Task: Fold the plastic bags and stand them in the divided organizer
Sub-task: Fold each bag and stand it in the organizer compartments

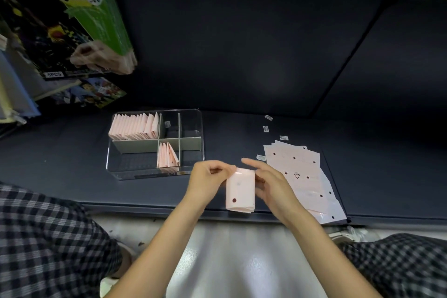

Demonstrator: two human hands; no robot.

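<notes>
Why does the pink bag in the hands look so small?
It is folded: the bag shows stacked layers along its bottom edge, held between both hands.

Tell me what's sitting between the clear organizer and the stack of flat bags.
In the head view, the folded bag held by both hands, left hand and right hand.
</notes>
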